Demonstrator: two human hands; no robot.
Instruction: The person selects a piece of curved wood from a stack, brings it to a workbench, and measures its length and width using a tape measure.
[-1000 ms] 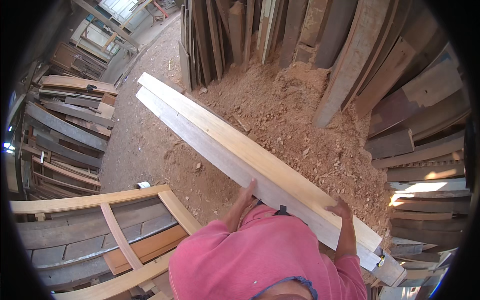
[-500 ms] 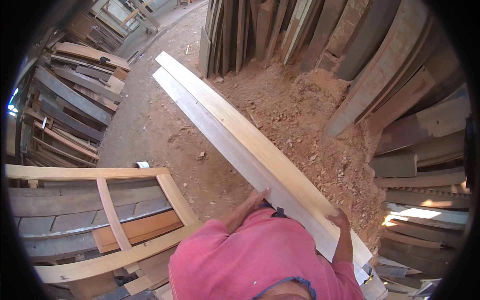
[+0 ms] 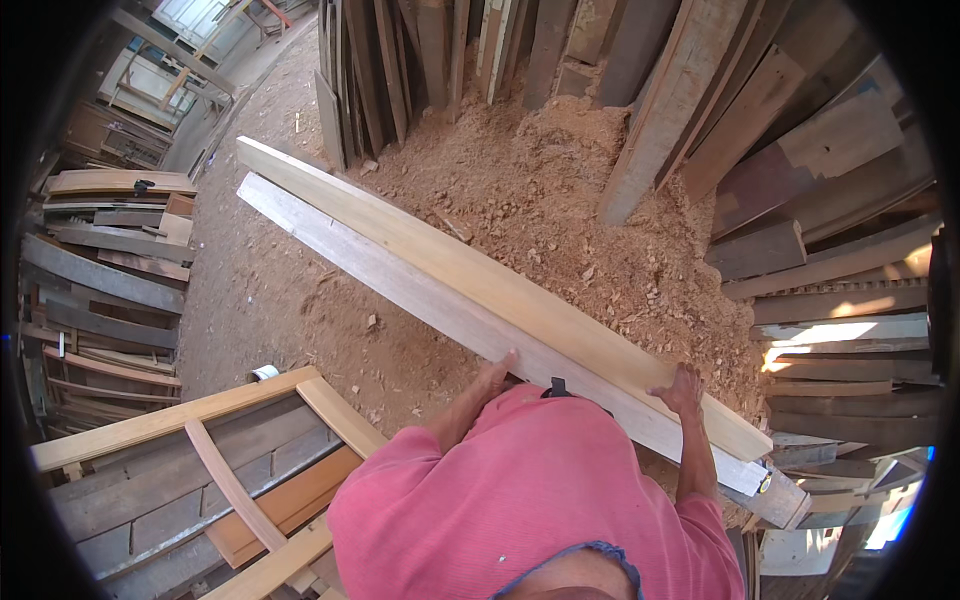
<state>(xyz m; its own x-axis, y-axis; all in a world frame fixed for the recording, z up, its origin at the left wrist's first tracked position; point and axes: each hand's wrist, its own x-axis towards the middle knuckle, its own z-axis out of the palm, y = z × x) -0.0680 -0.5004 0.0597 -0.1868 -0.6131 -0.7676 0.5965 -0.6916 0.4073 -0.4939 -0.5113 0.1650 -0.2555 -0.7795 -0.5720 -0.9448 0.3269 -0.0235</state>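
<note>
Two long planks lie side by side slantwise across my waist: a yellowish wooden plank (image 3: 450,275) on the far side and a whitish-grey plank (image 3: 400,300) nearer me. A narrow gap shows between their far left ends. My left hand (image 3: 500,368) is closed on the near edge of the whitish-grey plank, thumb on top and fingers hidden beneath. My right hand (image 3: 684,390) grips the outer edge of the yellowish plank near its right end, with the thumb spread over the face. Beyond it, by the right ends, sits a small black-and-yellow item (image 3: 765,482), too small to name.
A wooden frame (image 3: 290,385) with crossbars lies at the lower left, over grey boards. Stacked timber (image 3: 130,250) fills the left side. Upright planks (image 3: 665,110) lean at the back, and more boards (image 3: 850,330) are piled on the right. Wood shavings (image 3: 560,180) cover the ground.
The planks have swung to lie more crosswise, their far ends now further left. The gap between those ends looks wider. My right thumb is spread further; the surroundings have shifted in view.
</note>
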